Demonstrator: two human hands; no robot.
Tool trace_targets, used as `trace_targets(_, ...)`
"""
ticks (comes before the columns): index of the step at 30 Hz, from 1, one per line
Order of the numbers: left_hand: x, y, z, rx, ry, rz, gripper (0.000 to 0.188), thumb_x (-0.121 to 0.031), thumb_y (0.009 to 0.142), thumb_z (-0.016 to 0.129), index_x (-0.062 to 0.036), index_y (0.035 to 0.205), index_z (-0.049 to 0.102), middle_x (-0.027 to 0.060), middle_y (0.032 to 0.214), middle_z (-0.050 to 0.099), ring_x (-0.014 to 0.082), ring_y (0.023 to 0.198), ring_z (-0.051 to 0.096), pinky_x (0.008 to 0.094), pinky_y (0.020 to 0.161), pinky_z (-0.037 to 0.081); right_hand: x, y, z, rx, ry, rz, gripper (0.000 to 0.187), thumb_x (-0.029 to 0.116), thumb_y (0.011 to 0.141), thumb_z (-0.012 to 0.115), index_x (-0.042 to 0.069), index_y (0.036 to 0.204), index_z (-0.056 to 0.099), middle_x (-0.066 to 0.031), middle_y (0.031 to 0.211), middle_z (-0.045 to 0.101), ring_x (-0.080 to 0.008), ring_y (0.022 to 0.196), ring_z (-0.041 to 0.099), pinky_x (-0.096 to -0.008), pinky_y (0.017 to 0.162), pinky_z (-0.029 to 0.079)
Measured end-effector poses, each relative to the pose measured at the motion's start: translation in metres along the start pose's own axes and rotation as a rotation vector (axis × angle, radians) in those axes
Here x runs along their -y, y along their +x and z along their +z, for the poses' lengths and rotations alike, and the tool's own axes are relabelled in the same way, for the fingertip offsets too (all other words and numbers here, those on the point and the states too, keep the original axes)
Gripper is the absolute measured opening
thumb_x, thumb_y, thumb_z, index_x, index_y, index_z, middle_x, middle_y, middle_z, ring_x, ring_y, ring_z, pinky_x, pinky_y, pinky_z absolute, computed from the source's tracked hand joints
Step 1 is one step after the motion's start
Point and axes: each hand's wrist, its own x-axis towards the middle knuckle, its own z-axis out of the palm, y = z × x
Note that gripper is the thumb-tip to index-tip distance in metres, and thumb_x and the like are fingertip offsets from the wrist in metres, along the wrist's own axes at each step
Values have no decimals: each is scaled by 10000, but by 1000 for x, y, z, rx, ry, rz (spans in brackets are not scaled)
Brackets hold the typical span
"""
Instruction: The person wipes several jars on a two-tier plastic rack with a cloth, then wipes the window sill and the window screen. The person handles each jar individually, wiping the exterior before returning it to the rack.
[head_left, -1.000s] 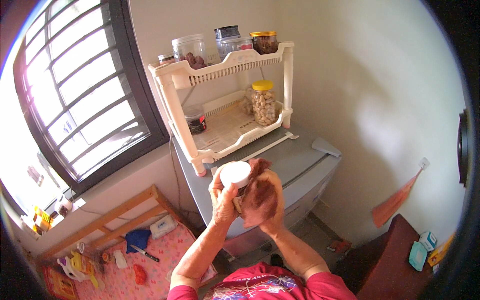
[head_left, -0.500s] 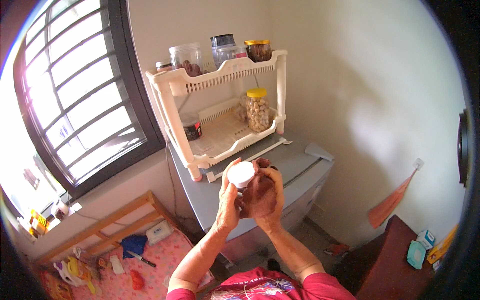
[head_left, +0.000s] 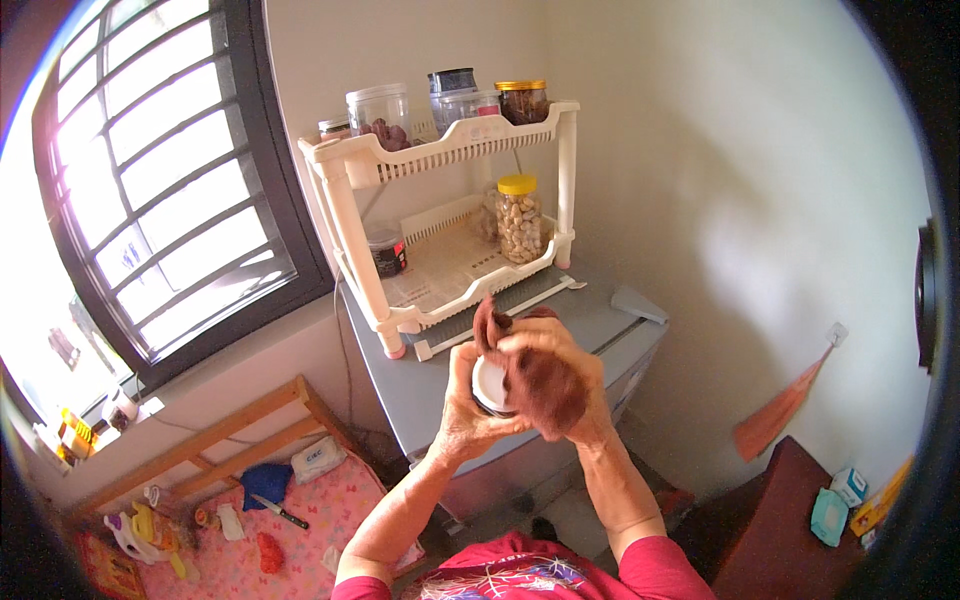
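A jar with a round white lid [head_left: 489, 385] is gripped by my left hand [head_left: 462, 418], whose fingers curl round its left side. My right hand [head_left: 588, 375] clasps a brown cloth [head_left: 545, 393] that presses against the jar and covers part of its lid. One corner of the cloth sticks up above the lid. Most of the jar's body is hidden by my hands and the cloth. Both hands are in front of a cream plastic rack [head_left: 470, 300], above the grey top of a cabinet-like appliance [head_left: 420, 395].
On the rack stand a yellow-lidded jar of nuts [head_left: 519, 222], a dark-labelled tub [head_left: 388, 255] and several jars on its upper tier. Lower left, a knife [head_left: 282, 512] lies on a pink bed [head_left: 330, 500]. A reddish cloth [head_left: 785, 405] hangs right, near a dark brown table [head_left: 775, 520].
Both hands have come slightly lower and to the right with the jar. The brown cloth and my right hand have shifted over the lid, covering more of it.
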Motion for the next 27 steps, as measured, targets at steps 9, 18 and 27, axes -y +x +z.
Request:
trace_targets(9, 33, -7, -30, 272, 572, 0, 788, -310, 648, 751, -124, 1330, 406, 73, 1333, 458, 240, 1262, 386, 442, 1064, 249, 2, 25, -18, 426, -350, -172, 522, 271, 671, 709, 57, 1121, 550, -155, 1098, 589, -309, 1022, 564, -394, 919, 441)
trace_targets(18, -3, 7, -9, -147, 46, -16, 737, -98, 580, 808, -55, 1226, 456, 42, 1092, 558, 163, 1035, 550, 321, 922, 442, -19, 12, 18, -179, 378, 481, 288, 184, 867, 562, -21, 1067, 580, -61, 946, 640, -109, 870, 557, -266, 777, 468)
trace_targets(27, 12, 21, -37, -111, -477, 89, 535, -315, 765, 683, -31, 1179, 498, 100, 1094, 591, 236, 1004, 586, 383, 909, 476, -22, -38, 45, -79, -320, 111, 444, 131, 753, 655, 22, 1158, 511, -187, 1028, 557, -402, 1016, 500, -459, 920, 393)
